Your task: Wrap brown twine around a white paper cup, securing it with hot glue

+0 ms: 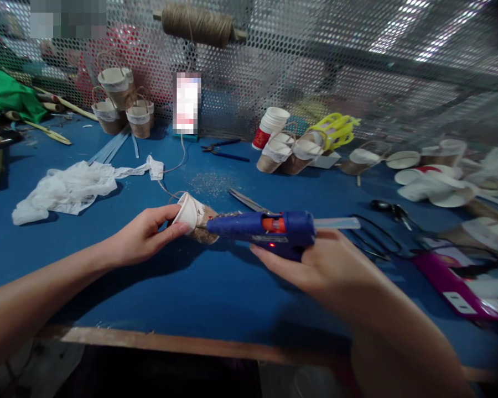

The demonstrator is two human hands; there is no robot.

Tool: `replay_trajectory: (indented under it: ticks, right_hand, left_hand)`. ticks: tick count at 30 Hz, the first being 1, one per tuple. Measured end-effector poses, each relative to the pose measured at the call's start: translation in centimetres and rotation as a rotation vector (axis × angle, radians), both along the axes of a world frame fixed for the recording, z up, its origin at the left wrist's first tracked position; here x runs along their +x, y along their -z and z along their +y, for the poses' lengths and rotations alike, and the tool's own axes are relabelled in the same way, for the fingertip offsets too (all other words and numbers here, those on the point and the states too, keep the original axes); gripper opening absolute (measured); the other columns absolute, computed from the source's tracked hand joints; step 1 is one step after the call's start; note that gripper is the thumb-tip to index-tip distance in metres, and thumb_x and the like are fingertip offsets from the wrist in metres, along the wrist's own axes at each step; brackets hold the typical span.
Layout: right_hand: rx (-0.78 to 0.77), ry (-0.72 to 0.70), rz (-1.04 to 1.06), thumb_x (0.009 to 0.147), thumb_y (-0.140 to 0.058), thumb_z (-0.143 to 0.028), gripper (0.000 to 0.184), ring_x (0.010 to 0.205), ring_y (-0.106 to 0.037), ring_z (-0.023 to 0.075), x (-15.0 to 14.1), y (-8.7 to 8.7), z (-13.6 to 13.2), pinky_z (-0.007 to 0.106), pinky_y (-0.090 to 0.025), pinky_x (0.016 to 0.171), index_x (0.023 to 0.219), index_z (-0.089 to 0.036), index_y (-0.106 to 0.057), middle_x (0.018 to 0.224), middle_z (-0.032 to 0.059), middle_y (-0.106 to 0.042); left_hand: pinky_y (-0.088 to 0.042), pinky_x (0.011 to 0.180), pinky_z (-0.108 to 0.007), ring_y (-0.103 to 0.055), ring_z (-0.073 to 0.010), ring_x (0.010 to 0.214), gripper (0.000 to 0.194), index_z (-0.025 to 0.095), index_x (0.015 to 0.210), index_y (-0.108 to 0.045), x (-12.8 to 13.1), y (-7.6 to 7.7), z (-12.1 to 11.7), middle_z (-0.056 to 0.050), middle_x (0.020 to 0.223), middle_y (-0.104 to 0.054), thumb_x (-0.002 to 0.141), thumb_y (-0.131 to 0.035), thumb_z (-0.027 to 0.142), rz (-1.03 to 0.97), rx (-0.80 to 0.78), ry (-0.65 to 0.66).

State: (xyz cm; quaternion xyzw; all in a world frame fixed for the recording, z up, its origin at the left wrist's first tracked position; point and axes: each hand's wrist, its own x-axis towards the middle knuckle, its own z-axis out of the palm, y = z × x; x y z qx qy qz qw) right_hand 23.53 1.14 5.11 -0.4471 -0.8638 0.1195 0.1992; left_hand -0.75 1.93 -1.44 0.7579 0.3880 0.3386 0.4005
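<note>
Meanwhile, at the blue surface (216,298), our left hand (143,237) held a small paper cup (193,216) on its side just above the cloth, its grip closed on the white rim, fingers curled round it. Our right hand (315,265) had its grip closed on a blue glue gun (269,228), the nozzle touching the cup's brown, twine-wrapped side, a red light showing on the gun's body. Scissors (249,202) lay just behind the gun. Finished cups (122,102) stood well apart by the mesh wall (315,66), beneath a twine spool (197,25); crumpled white plastic (72,188) lay to the left.
</note>
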Motion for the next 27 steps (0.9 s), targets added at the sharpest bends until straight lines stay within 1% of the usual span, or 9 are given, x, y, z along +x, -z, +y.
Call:
replay_trajectory:
  ticks: [2,5,9,13,17,20,23,25,27]
  right_hand:
    - [-0.046,-0.007,0.015,0.075,-0.041,-0.027,0.025,0.038,-0.023,0.01,-0.3,-0.4,0.1,0.026,-0.03,0.045,0.059,-0.021,-0.059,0.038,-0.0066,-0.021]
    - [-0.092,0.04,0.003,0.075,-0.042,-0.027,0.024,0.044,-0.033,0.0099,-0.3,-0.6,0.3,0.024,-0.033,0.046,0.052,-0.02,-0.047,0.043,-0.0041,-0.033]
    - [-0.052,0.115,-0.028,0.073,-0.048,-0.032,0.034,0.041,-0.031,0.0087,0.2,-0.4,0.6,0.024,-0.029,0.04,0.046,-0.021,-0.033,0.041,-0.0042,-0.035]
    - [-0.075,0.177,-0.031,0.072,-0.051,-0.033,0.03,0.039,-0.038,0.0094,0.3,-0.3,0.9,0.024,-0.032,0.039,0.047,-0.021,-0.038,0.04,-0.0036,-0.043]
    - [-0.241,0.242,0.018,0.072,-0.054,-0.037,0.031,0.039,-0.047,0.0105,0.2,-0.4,1.2,0.024,-0.037,0.04,0.048,-0.02,-0.043,0.041,-0.0029,-0.05]
    - [-0.383,0.203,0.098,0.073,-0.055,-0.036,0.03,0.04,-0.049,0.0095,0.3,-0.3,1.6,0.022,-0.039,0.043,0.049,-0.019,-0.046,0.04,-0.0037,-0.05]
    - [-0.48,0.174,0.188,0.073,-0.056,-0.036,0.029,0.042,-0.05,0.0089,0.5,0.0,2.5,0.022,-0.041,0.048,0.051,-0.019,-0.048,0.043,-0.0036,-0.052]
    - [-0.462,0.241,0.267,0.072,-0.057,-0.04,0.026,0.046,-0.052,0.0102,0.8,0.4,3.6,0.023,-0.042,0.049,0.059,-0.018,-0.052,0.051,-0.0021,-0.056]
    - [-0.339,0.366,0.26,0.07,-0.058,-0.044,0.028,0.054,-0.055,0.0129,1.2,1.1,5.0,0.025,-0.041,0.051,0.066,-0.017,-0.053,0.061,0.001,-0.06]
  left_hand:
    - [-0.044,0.081,-0.03,-0.056,-0.0183,0.088,0.024,0.014,0.096,-0.059,0.0,0.0,0.0,-0.008,0.096,-0.064,0.085,-0.044,0.029,-0.001,-0.004,0.01]
    - [-0.044,0.078,-0.03,-0.055,-0.0176,0.083,0.024,0.013,0.095,-0.059,-0.1,0.1,0.0,-0.008,0.091,-0.063,0.085,-0.044,0.029,0.014,-0.004,0.02]
    - [-0.044,0.077,-0.029,-0.054,-0.017,0.081,0.022,0.014,0.09,-0.058,-0.2,0.3,-0.1,-0.007,0.089,-0.061,0.085,-0.043,0.029,0.025,0.037,0.04]
    - [-0.044,0.079,-0.029,-0.054,-0.0164,0.082,0.019,0.015,0.089,-0.057,-0.4,0.3,-0.1,-0.006,0.088,-0.06,0.086,-0.043,0.027,0.047,0.083,0.062]
    - [-0.043,0.081,-0.028,-0.054,-0.0161,0.085,0.017,0.016,0.092,-0.057,-0.4,0.3,0.0,-0.006,0.093,-0.061,0.086,-0.043,0.025,0.054,0.109,0.073]
    - [-0.042,0.082,-0.028,-0.054,-0.0164,0.087,0.017,0.017,0.092,-0.057,-0.3,0.2,0.0,-0.006,0.094,-0.06,0.085,-0.043,0.024,0.068,0.126,0.077]
    - [-0.043,0.08,-0.029,-0.054,-0.0177,0.085,0.018,0.015,0.088,-0.058,-0.3,0.0,-0.1,-0.007,0.089,-0.061,0.085,-0.044,0.026,0.075,0.123,0.052]
    - [-0.044,0.077,-0.03,-0.055,-0.018,0.082,0.021,0.013,0.086,-0.058,-0.2,-0.1,-0.1,-0.007,0.087,-0.061,0.084,-0.044,0.028,0.079,0.097,0.026]
    - [-0.044,0.075,-0.029,-0.055,-0.0175,0.08,0.022,0.013,0.089,-0.059,-0.2,0.0,-0.1,-0.007,0.088,-0.062,0.084,-0.045,0.029,0.058,0.062,0.019]
